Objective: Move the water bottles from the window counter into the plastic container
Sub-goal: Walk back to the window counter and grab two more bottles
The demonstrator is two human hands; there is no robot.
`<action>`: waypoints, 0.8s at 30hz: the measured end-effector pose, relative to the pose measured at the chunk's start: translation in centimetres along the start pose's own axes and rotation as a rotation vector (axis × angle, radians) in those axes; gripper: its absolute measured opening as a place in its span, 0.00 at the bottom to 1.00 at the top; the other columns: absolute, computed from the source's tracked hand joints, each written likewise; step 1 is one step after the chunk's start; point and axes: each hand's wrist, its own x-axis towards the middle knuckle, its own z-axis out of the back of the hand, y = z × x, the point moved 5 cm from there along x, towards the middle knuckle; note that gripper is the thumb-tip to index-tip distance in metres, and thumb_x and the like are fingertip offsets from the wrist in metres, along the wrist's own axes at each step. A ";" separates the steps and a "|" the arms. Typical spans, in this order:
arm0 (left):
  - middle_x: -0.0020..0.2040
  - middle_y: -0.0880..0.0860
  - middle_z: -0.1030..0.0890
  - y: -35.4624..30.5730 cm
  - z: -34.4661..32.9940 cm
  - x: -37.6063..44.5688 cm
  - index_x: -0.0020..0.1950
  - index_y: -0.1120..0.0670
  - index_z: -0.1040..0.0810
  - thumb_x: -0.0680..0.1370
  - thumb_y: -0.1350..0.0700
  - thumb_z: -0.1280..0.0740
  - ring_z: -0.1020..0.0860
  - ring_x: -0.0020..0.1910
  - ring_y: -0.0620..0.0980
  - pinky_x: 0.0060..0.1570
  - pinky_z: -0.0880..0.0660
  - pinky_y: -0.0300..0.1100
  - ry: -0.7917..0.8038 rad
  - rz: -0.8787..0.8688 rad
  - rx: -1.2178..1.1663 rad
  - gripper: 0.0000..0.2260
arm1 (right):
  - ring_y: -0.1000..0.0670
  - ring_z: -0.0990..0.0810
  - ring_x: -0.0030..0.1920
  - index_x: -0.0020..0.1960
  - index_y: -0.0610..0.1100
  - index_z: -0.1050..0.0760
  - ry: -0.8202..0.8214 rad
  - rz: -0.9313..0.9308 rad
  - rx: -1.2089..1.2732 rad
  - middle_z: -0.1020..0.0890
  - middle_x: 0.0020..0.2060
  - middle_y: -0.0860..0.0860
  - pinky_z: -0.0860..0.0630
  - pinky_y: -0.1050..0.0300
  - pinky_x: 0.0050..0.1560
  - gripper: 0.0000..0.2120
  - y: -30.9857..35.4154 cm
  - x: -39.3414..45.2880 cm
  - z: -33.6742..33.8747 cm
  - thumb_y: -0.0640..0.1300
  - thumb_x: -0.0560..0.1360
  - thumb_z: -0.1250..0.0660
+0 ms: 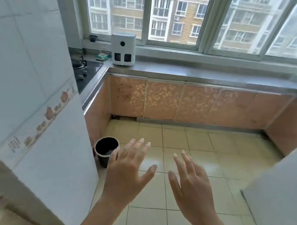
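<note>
The window counter [213,75] runs grey and long under the window across the far side of the room. No water bottle and no plastic container show in this view. My left hand [128,171] is held out over the floor with its fingers spread and straight, holding nothing. My right hand [191,185] is beside it, also spread, empty and slightly blurred. Both hands hover well short of the counter, above the tiled floor.
A white appliance [122,48] stands at the counter's left end, next to a stove top [86,70] and a sponge [102,56]. A black bin [105,150] sits on the floor by the tiled wall corner [50,119]. A white cabinet edge [286,198] juts in at right.
</note>
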 end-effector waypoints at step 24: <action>0.72 0.46 0.26 -6.9 -20.2 37.2 0.72 0.47 0.26 0.76 0.36 0.42 0.30 0.73 0.48 0.71 0.43 0.49 0.072 -0.406 -0.235 0.28 | 0.48 0.34 0.71 0.72 0.50 0.35 -0.126 -0.440 -0.096 0.32 0.72 0.49 0.36 0.44 0.68 0.27 -21.1 27.8 -2.2 0.59 0.78 0.53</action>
